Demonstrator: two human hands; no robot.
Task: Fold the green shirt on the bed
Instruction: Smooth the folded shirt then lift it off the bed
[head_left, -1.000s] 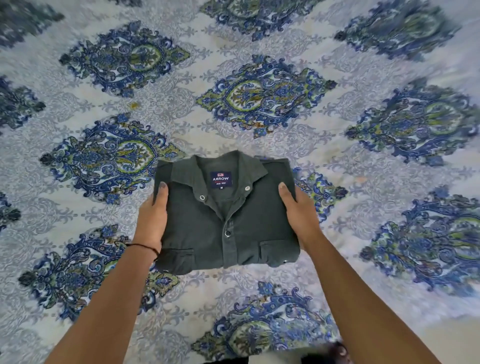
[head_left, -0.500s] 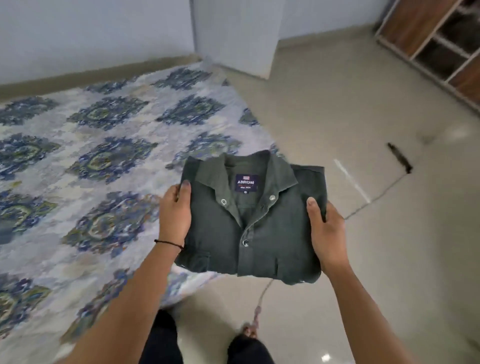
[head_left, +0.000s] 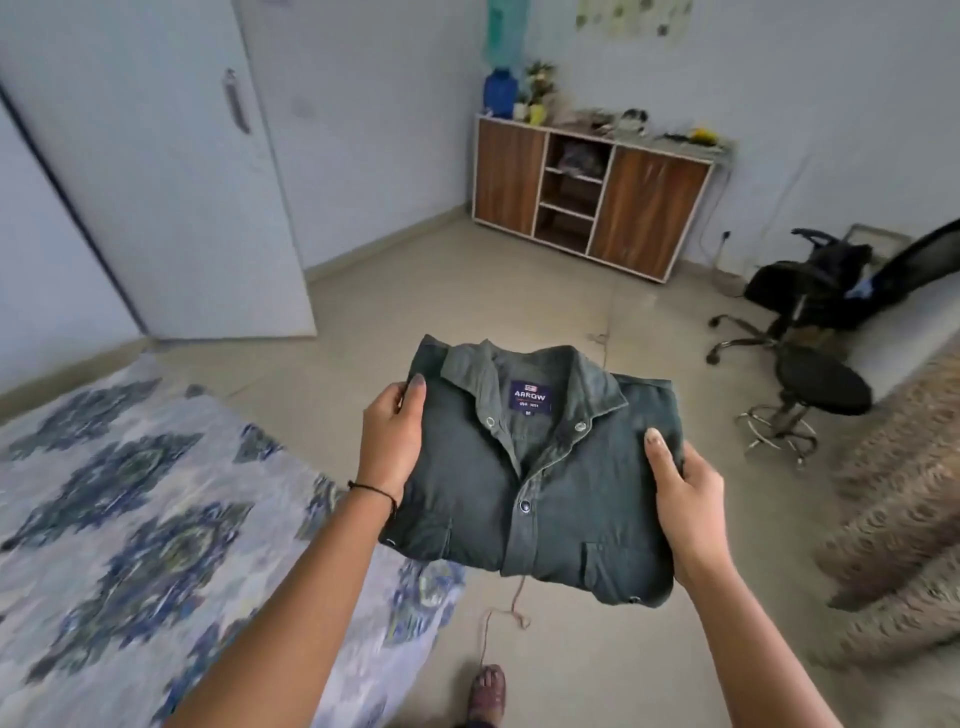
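Folded shirt is up in the air, off the bed, past its corner and over the floor; left hand grasps one side, right hand the other, thumbs on top, collar facing away

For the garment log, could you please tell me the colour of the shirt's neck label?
The label is navy with white lettering; head view.
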